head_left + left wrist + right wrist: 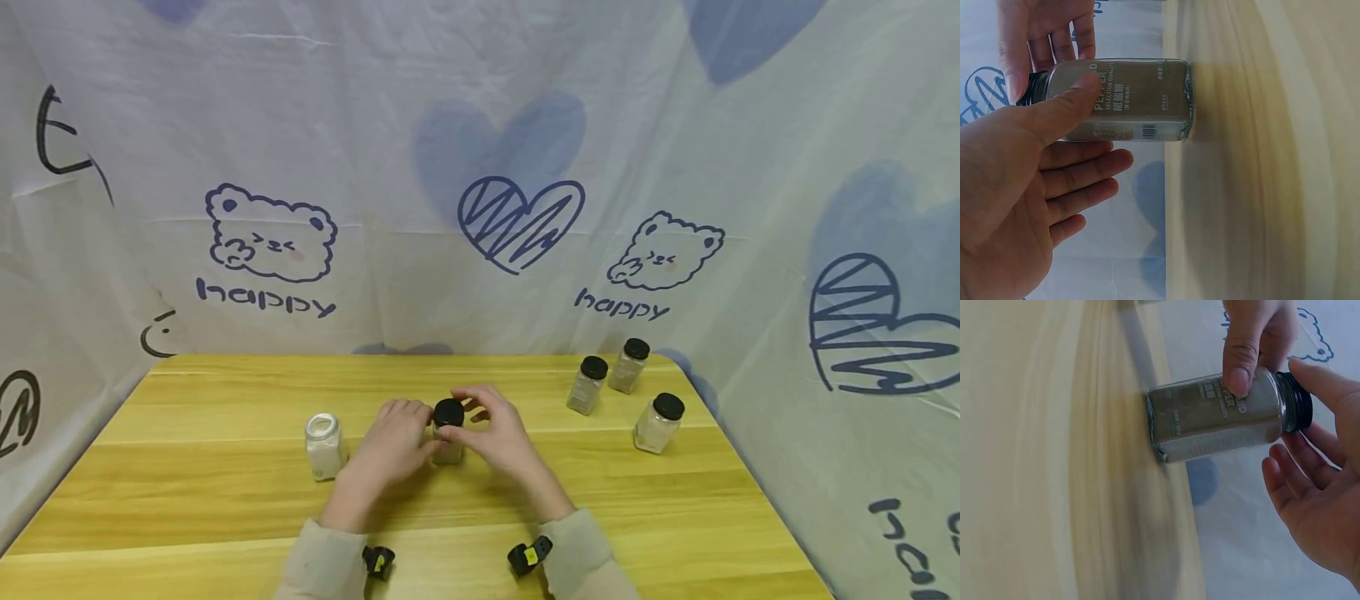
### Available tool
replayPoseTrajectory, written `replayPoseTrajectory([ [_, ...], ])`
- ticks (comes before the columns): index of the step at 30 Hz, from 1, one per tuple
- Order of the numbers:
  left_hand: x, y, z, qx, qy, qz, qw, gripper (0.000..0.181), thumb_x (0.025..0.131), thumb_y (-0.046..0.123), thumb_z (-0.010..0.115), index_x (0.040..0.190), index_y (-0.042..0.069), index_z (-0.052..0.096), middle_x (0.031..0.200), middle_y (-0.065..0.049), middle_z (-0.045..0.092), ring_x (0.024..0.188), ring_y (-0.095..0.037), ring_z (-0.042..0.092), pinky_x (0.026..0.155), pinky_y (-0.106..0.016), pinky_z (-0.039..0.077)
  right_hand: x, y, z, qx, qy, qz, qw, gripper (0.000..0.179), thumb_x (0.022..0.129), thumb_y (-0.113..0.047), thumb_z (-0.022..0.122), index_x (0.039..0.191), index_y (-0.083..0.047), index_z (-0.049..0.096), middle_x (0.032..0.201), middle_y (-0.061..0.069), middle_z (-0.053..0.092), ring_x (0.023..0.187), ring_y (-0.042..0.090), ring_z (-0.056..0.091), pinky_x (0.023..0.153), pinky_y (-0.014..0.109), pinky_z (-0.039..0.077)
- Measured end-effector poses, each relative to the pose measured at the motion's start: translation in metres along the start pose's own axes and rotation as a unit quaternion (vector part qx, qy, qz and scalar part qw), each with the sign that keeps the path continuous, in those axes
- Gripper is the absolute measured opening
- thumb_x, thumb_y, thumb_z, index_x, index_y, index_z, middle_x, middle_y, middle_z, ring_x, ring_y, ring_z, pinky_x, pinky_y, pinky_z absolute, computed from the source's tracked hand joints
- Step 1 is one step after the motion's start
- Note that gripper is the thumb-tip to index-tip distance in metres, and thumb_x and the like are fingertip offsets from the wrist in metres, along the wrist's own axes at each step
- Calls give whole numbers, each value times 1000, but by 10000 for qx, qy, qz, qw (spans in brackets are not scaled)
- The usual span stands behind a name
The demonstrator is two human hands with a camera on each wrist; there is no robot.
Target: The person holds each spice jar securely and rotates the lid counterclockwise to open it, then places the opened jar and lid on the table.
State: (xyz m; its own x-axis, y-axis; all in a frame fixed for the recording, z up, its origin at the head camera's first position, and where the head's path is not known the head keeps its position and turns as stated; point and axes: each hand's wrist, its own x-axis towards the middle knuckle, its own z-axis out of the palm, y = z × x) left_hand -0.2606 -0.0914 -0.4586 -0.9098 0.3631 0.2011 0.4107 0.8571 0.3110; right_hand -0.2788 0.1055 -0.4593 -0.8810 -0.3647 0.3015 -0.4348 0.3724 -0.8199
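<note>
A glass pepper jar point(448, 454) with brownish-grey powder stands upright at the middle of the table, its black cap point(449, 412) on top. My left hand point(393, 442) holds the jar's body, its thumb across the label that reads PEPPER in the left wrist view. At the cap is my right hand point(501, 429), with thumb and index finger gripping its sides; its other fingers are loosely bent. The jar's base point(1157, 428) is right at the wooden tabletop. To the left of my left hand stands a lidless glass jar point(326, 457) of whitish contents.
Three black-capped jars stand at the table's right: one with pale contents point(657, 429) in front, two greyish ones point(587, 390) point(628, 371) behind. A printed white cloth point(405, 275) hangs behind the wooden table point(187, 500) and along both sides.
</note>
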Motion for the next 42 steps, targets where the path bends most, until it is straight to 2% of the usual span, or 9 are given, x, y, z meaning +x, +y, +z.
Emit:
replayPoseTrajectory([
  [7, -1, -3, -4, -85, 2, -35, 10000, 34, 92, 30, 82, 107, 2, 69, 107, -8, 70, 110, -32, 61, 113, -51, 41, -1, -2, 8, -153, 52, -28, 9999, 46, 92, -21, 82, 133, -6, 66, 129, 8, 65, 110, 24, 63, 91, 49, 58],
  [18, -3, -4, -9, -133, 2, -43, 9999, 31, 91, 30, 83, 101, 5, 68, 100, -6, 69, 105, -31, 61, 110, -51, 42, -2, -3, 9, -387, -49, -126, 9992, 48, 94, -22, 79, 138, -12, 66, 134, 5, 66, 115, 20, 62, 92, 38, 57],
  [27, -4, -3, -10, -125, -28, -136, 9998, 34, 91, 32, 82, 103, 3, 68, 97, -5, 67, 102, -30, 60, 107, -51, 44, -3, -2, 4, -389, -390, -271, 9981, 48, 100, -20, 71, 145, -9, 60, 137, 11, 65, 123, 29, 57, 99, 52, 54],
  [33, -4, -3, -10, -70, -10, -113, 9999, 33, 91, 31, 82, 103, 3, 68, 99, -6, 68, 104, -31, 61, 111, -51, 42, -2, -3, 5, -312, -490, -340, 9977, 56, 99, -19, 73, 151, -12, 54, 147, 10, 58, 127, 30, 54, 102, 54, 52],
  [37, -4, -4, -10, -38, 4, -97, 9999, 32, 91, 30, 82, 103, 3, 68, 101, -7, 69, 105, -31, 61, 114, -52, 41, -2, -4, 9, -237, -256, -193, 9992, 58, 96, -23, 78, 148, -12, 55, 149, 10, 54, 129, 34, 53, 104, 55, 50],
  [42, -4, -4, -9, -42, 26, -88, 9999, 33, 90, 28, 83, 103, 2, 68, 106, -11, 70, 109, -34, 62, 114, -53, 41, -2, -5, 14, -269, 146, -72, 9995, 50, 92, -24, 82, 136, -11, 63, 136, 9, 61, 122, 34, 56, 100, 55, 52],
])
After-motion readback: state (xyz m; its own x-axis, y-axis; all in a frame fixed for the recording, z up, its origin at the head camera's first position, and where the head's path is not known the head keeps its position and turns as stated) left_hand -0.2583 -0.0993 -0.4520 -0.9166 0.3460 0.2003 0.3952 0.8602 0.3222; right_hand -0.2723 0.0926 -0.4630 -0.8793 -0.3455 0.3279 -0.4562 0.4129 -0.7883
